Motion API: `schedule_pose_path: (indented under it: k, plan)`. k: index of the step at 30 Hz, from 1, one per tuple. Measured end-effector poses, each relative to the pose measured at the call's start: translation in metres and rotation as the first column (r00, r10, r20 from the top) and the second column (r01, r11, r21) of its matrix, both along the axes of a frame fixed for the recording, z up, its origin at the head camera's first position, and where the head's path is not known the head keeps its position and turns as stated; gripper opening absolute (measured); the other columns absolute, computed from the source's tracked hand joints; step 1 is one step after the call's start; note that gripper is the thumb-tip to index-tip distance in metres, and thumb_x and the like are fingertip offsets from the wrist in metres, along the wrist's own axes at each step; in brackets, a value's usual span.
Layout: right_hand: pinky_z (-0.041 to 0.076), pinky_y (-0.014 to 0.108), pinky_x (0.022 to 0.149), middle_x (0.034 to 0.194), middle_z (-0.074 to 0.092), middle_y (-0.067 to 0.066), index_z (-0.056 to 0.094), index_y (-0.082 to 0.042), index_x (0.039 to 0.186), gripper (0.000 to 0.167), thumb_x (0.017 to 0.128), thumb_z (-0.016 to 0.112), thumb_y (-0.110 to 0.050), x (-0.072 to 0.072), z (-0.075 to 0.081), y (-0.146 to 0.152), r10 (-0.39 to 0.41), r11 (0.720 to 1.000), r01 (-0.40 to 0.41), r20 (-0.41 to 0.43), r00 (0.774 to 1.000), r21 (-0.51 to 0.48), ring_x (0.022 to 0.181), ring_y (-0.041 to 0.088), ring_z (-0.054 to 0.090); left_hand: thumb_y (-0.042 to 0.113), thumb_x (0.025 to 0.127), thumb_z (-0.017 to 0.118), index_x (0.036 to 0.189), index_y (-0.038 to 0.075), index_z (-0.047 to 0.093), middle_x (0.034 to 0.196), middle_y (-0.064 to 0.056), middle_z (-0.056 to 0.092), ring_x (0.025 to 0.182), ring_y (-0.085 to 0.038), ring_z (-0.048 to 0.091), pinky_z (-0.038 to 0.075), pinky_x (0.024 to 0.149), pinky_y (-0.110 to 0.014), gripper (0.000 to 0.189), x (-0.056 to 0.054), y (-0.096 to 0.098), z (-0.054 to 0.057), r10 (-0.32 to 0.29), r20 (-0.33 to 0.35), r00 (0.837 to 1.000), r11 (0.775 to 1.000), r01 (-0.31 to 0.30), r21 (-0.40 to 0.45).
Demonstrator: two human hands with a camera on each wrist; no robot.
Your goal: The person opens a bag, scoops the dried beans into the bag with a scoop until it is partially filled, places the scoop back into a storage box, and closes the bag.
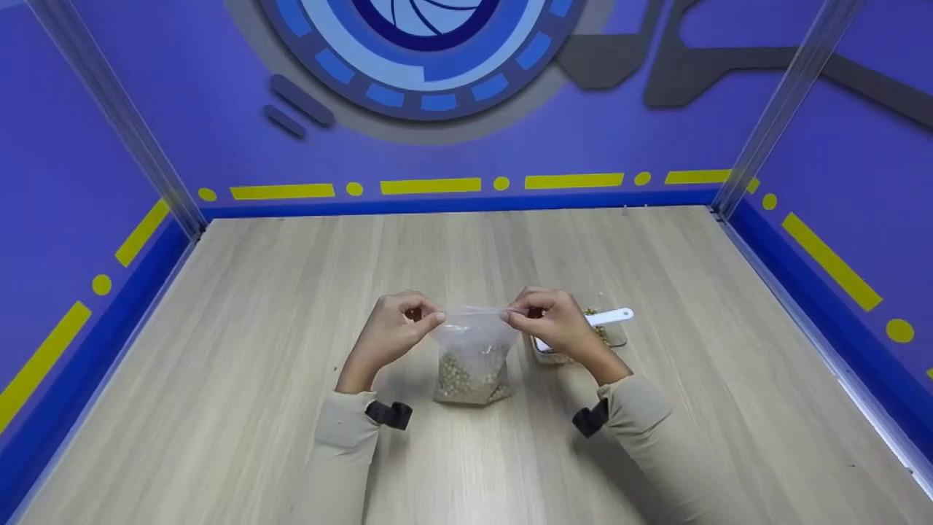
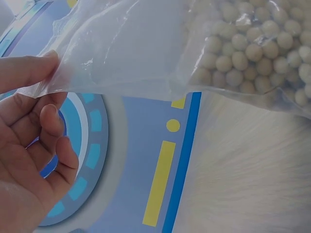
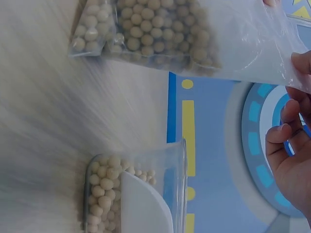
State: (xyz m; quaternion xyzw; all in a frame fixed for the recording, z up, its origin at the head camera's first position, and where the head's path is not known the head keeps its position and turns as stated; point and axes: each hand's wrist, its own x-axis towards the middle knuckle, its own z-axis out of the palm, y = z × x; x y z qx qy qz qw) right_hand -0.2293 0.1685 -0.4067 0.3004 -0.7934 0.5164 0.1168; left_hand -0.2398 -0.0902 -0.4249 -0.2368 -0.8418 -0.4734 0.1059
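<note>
A clear plastic bag (image 1: 474, 357) of small round beige balls, like dried soybeans, is upright on the wooden table between the hands. Its lower part holds the balls (image 2: 257, 53); the upper part is slack film. My left hand (image 1: 397, 328) pinches the top left corner of the bag between thumb and forefinger, the other fingers loosely curled. At the opposite top corner, my right hand (image 1: 555, 321) pinches the film in the same way. The mouth edge is drawn out nearly straight between them.
Behind the right hand stands a clear container (image 3: 179, 160) with more beige balls (image 3: 102, 194) in it. A white scoop (image 3: 146, 206) rests in the container, its handle (image 1: 618, 316) sticking out to the right. Blue-purple panels (image 1: 466, 160) wall the table's back and sides.
</note>
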Motion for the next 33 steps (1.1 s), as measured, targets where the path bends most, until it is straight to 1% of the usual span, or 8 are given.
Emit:
schedule_pose_path:
  k: [5,10,17,21,25,27,30,33]
  plan:
    - [0.037,0.015,0.056,0.073,0.063,0.012,0.071,0.006,0.076,0.006,0.082,0.069,0.003,0.001,-0.001,0.004,-0.015,1.0,0.015,0.019,1.0,0.018,0.064,0.002,0.046,0.011,0.084,0.072,0.077,0.009,0.071,0.07,0.001,0.06,0.067,-0.011,0.049,0.043,0.064,-0.023,0.008,-0.001,-0.002,0.0,0.017,0.001,1.0,1.0,-0.017,0.0]
    - [0.038,0.016,0.056,0.075,0.064,0.014,0.073,0.006,0.08,0.006,0.083,0.068,0.003,0.0,-0.002,0.008,-0.018,1.0,0.017,0.034,0.999,0.019,0.064,0.002,0.046,0.011,0.085,0.071,0.077,0.01,0.071,0.071,-0.001,0.064,0.067,-0.011,0.05,0.043,0.064,-0.023,0.007,-0.003,-0.004,-0.001,0.023,-0.01,1.0,1.0,-0.023,0.007]
    - [0.037,0.016,0.056,0.078,0.066,0.015,0.074,0.006,0.085,0.008,0.085,0.068,0.0,-0.001,-0.004,0.013,-0.04,0.999,0.038,0.07,0.997,0.03,0.064,0.003,0.046,0.01,0.087,0.069,0.085,0.009,0.075,0.079,-0.002,0.07,0.069,-0.011,0.054,0.046,0.067,-0.024,0.006,-0.006,-0.005,-0.004,0.018,-0.017,1.0,1.0,-0.018,0.024]
    - [0.039,0.016,0.057,0.081,0.067,0.016,0.073,0.006,0.087,0.01,0.086,0.067,-0.001,-0.001,-0.006,0.015,-0.054,0.998,0.051,0.096,0.994,0.033,0.064,0.003,0.047,0.012,0.089,0.066,0.09,0.008,0.075,0.082,-0.002,0.07,0.071,-0.011,0.056,0.048,0.068,-0.024,0.01,-0.008,-0.004,-0.007,0.01,-0.007,1.0,0.999,-0.01,0.034]
    - [0.039,0.015,0.058,0.083,0.066,0.017,0.072,0.008,0.092,0.012,0.089,0.064,-0.001,0.0,-0.009,0.017,-0.055,0.998,0.052,0.125,0.991,0.034,0.065,0.004,0.047,0.01,0.091,0.063,0.095,0.007,0.075,0.085,-0.003,0.07,0.073,-0.01,0.056,0.048,0.07,-0.023,0.013,-0.009,-0.001,-0.01,0.011,0.011,1.0,0.999,-0.012,0.043]
    - [0.039,0.014,0.058,0.081,0.065,0.02,0.071,0.009,0.094,0.014,0.09,0.062,0.0,0.0,-0.011,0.017,-0.054,0.998,0.051,0.134,0.99,0.031,0.065,0.004,0.047,0.009,0.092,0.061,0.098,0.006,0.074,0.086,-0.004,0.07,0.073,-0.009,0.056,0.048,0.07,-0.023,0.014,-0.01,0.0,-0.011,0.016,0.017,1.0,0.999,-0.017,0.049]
    - [0.039,0.014,0.058,0.08,0.062,0.023,0.069,0.011,0.096,0.015,0.091,0.06,0.0,-0.002,-0.015,0.016,-0.072,0.997,0.07,0.153,0.986,0.019,0.065,0.003,0.047,0.007,0.092,0.06,0.101,0.005,0.074,0.088,-0.005,0.07,0.073,-0.01,0.056,0.048,0.07,-0.022,0.016,-0.011,0.002,-0.013,0.028,0.018,0.999,0.998,-0.029,0.06]
    - [0.04,0.014,0.059,0.082,0.061,0.022,0.069,0.009,0.101,0.018,0.092,0.06,-0.003,-0.011,-0.028,0.017,-0.119,0.993,0.117,0.186,0.975,0.021,0.066,0.003,0.048,0.004,0.092,0.06,0.104,0.004,0.073,0.09,-0.007,0.07,0.076,-0.012,0.057,0.049,0.07,-0.022,0.018,-0.013,0.003,-0.015,0.038,0.021,0.999,0.997,-0.039,0.07]
